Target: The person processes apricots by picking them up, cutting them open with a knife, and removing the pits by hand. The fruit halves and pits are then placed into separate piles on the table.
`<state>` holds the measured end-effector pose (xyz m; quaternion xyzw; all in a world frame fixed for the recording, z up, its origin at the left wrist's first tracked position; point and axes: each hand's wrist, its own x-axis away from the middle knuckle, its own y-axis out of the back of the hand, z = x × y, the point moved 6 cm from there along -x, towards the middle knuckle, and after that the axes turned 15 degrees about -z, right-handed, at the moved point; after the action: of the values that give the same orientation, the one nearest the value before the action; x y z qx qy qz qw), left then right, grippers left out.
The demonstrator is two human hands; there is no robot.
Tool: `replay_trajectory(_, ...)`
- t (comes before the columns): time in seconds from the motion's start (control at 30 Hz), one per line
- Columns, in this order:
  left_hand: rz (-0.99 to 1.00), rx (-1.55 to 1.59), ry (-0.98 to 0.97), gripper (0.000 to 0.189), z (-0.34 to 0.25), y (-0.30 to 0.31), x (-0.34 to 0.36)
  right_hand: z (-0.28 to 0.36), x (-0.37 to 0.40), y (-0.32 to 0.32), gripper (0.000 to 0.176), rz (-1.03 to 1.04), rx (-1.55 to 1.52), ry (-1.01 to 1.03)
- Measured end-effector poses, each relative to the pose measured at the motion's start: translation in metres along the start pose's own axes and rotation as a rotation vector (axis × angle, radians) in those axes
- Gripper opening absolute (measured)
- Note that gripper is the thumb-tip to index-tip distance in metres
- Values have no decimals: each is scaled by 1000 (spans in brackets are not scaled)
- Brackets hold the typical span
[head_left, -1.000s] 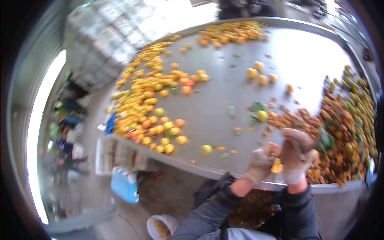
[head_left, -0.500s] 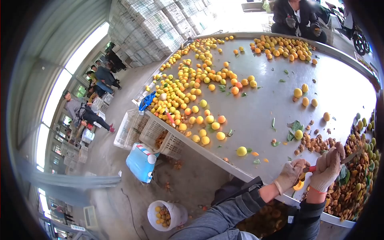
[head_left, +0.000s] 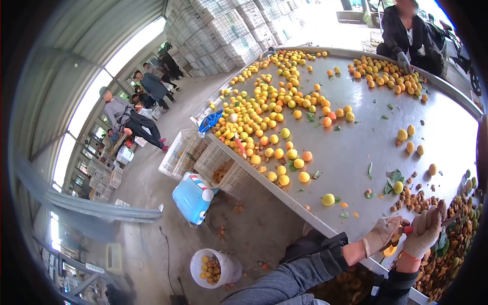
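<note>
My left hand, in a pale work glove, is closed with its fingertips pinched together around an apricot, mostly hidden by the fingers. Just below those fingertips shows the orange flesh of a cut apricot. Beside it, my right hand, also gloved, is wrapped around the red handle of a knife. The curved blade sticks out to the right, over a heap of brown pits and dark fruit. Both hands are close together above the near right edge of the metal table.
Yellow apricots cover the table's left side. Small brown pits lie before my hands. A person sits at the far edge. Below left stand plastic crates, a blue container and a white bucket with apricots.
The view has swung left, so everything appears further right. Across the table, the person's hand has reached down to the apricots. My hands keep nearly the same grip.
</note>
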<state>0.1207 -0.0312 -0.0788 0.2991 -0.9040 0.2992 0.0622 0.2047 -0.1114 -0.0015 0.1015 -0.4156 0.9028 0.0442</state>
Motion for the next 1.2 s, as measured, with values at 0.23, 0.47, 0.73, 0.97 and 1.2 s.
replay_trajectory(0.23, -157, 354, 345, 35, 18, -5, 5, -5, 3, -2, 28, -40, 84, 42)
replay_trajectory(0.47, -77, -233, -147, 46, -27, 16, 13, 3, -21, 7, 28, -245, -33, -86)
replay_trajectory(0.73, -237, 286, 28, 43, -65, 21, 4, -13, 29, -19, 20, 310, 792, 108)
replay_trajectory(0.97, -260, 127, -110, 43, -77, 21, 15, -9, 39, -35, 31, 541, 1196, 478)
replay_trajectory(1.2, -236, 117, -123, 43, -74, 25, 17, -3, 25, -26, 35, 458, 1393, 548)
